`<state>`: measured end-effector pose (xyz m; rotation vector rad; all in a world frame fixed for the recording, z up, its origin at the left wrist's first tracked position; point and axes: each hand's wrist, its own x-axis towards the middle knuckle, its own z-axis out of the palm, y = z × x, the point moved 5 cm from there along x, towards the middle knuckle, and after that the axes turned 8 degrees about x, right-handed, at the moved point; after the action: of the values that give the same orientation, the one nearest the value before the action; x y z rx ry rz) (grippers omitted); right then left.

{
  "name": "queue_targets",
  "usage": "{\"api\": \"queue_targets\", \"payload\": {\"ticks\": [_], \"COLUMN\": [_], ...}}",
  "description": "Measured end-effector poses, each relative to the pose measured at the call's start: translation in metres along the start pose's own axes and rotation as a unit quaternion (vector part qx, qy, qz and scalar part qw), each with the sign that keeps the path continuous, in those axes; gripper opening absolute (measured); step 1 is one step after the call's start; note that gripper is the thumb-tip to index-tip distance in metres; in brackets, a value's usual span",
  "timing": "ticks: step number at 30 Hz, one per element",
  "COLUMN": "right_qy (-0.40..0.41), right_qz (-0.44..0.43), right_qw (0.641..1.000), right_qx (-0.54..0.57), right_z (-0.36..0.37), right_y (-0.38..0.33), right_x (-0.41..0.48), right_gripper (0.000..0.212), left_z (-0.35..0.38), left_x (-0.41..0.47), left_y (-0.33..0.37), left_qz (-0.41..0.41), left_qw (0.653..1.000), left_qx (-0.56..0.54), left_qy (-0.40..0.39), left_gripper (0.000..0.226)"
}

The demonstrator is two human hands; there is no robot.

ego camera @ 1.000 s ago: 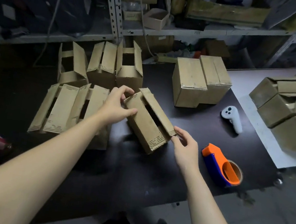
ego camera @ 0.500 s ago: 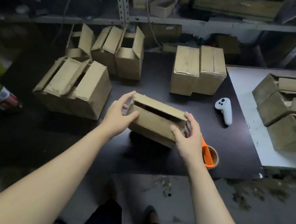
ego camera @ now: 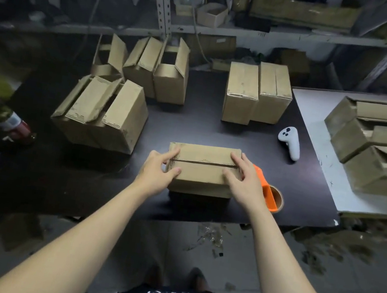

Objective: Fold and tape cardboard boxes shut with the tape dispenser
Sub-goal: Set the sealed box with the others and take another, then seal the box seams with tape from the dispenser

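Cardboard box [ego camera: 201, 173] sits just left of the orange tape dispenser [ego camera: 268, 196]; my left hand [ego camera: 158, 170] and right hand [ego camera: 245, 180] press its flaps down, fingers straight. Light, springy, I judge: pin both ends.

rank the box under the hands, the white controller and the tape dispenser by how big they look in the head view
1. box: clearly the largest.
2-3. controller and tape dispenser: they look about alike. The right hand hides part of the dispenser, so these two stay unranked.
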<state>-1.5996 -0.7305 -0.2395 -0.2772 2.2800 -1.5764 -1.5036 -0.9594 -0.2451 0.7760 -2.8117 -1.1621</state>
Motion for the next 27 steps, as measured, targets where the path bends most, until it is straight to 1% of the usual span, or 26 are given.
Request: {"api": "queue_targets", "payload": {"ticks": [3, 9, 14, 19, 21, 22, 25, 27], "right_qy": [0.001, 0.033, 0.061, 0.075, 0.079, 0.081, 0.085, 0.116], "right_qz": [0.013, 0.018, 0.032, 0.023, 0.024, 0.025, 0.024, 0.026], "right_qw": [1.000, 0.999, 0.995, 0.996, 0.996, 0.996, 0.994, 0.990], "right_qx": [0.017, 0.023, 0.078, 0.047, 0.039, 0.040, 0.062, 0.076], "right_z": [0.004, 0.002, 0.001, 0.001, 0.001, 0.002, -0.001, -0.009], "right_y": [0.001, -0.001, 0.000, 0.000, 0.002, 0.002, 0.004, 0.006], "right_x": [0.000, 0.008, 0.011, 0.015, 0.016, 0.016, 0.016, 0.013], "right_gripper": [0.046, 0.044, 0.040, 0.038, 0.037, 0.037, 0.039, 0.038], "left_z": [0.001, 0.000, -0.004, -0.009, -0.010, -0.010, -0.007, -0.001], "left_x": [0.006, 0.017, 0.021, 0.028, 0.029, 0.029, 0.028, 0.028], "left_y": [-0.001, 0.004, 0.006, 0.006, 0.006, 0.005, 0.005, 0.001], "left_qz": [0.002, -0.015, -0.015, 0.006, 0.009, 0.007, 0.005, -0.001], "left_qw": [1.000, 0.995, 0.990, 0.984, 0.985, 0.988, 0.998, 1.000], "left_qx": [0.006, 0.018, 0.023, 0.076, 0.071, 0.056, 0.014, 0.005], "left_qy": [-0.020, -0.097, -0.140, -0.162, -0.157, -0.141, -0.056, -0.026], "left_gripper": [0.059, 0.063, 0.064, 0.067, 0.065, 0.064, 0.064, 0.065]}}
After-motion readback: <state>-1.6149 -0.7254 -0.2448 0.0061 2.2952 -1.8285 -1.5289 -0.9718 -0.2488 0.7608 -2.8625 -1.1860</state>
